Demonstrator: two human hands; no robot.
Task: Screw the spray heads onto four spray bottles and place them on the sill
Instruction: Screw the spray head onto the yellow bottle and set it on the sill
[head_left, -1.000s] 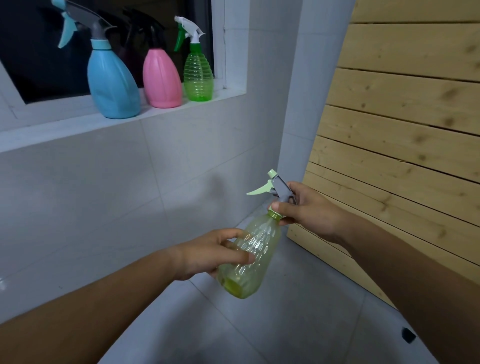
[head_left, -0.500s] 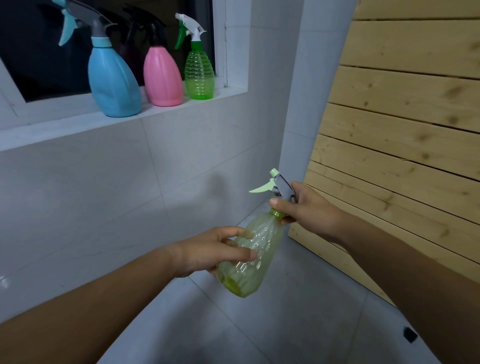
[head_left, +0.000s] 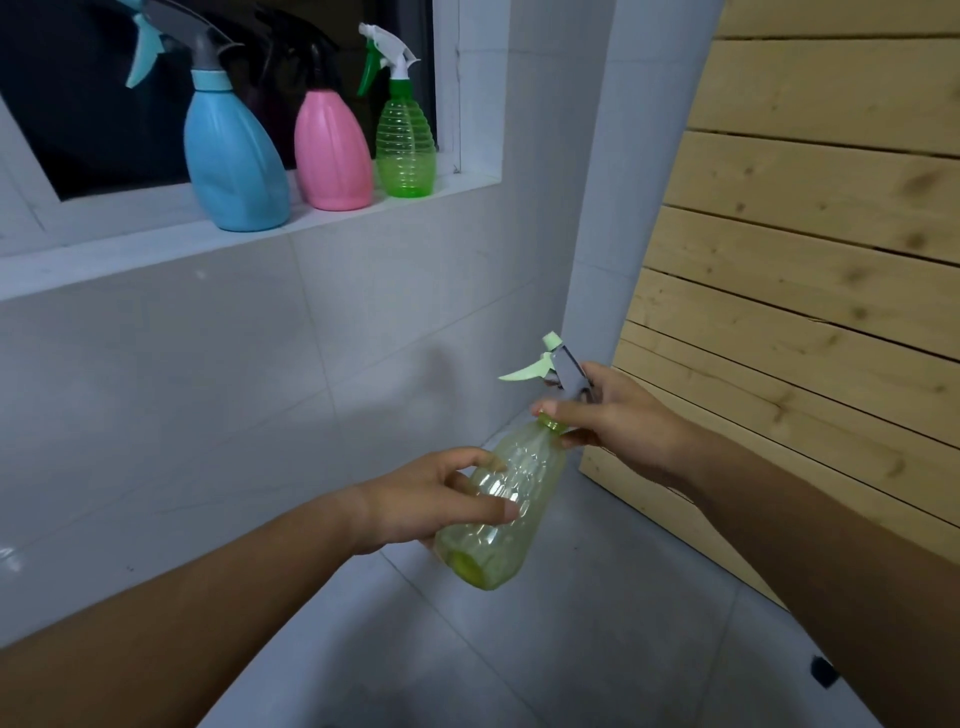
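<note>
A pale yellow-green clear bottle (head_left: 511, 499) is tilted in front of me, neck up to the right. My left hand (head_left: 431, 504) grips its body. My right hand (head_left: 613, 410) pinches the collar of the grey spray head (head_left: 563, 369) with its light green trigger, seated on the bottle's neck. On the white sill (head_left: 130, 249) stand a blue bottle (head_left: 234, 161), a pink bottle (head_left: 332, 150) with a black head, and a clear green bottle (head_left: 405, 145) with a white head, all upright.
A dark window sits behind the sill. White tiled wall runs below it, grey tile floor (head_left: 571, 649) lies under my hands. Wooden slat panels (head_left: 805, 260) stand on the right. A small black object (head_left: 823, 670) lies on the floor at the lower right.
The bottle and both hands stay in nearly the same place. My right hand's fingers have shifted slightly around the spray head's collar, and the view has moved a little.
</note>
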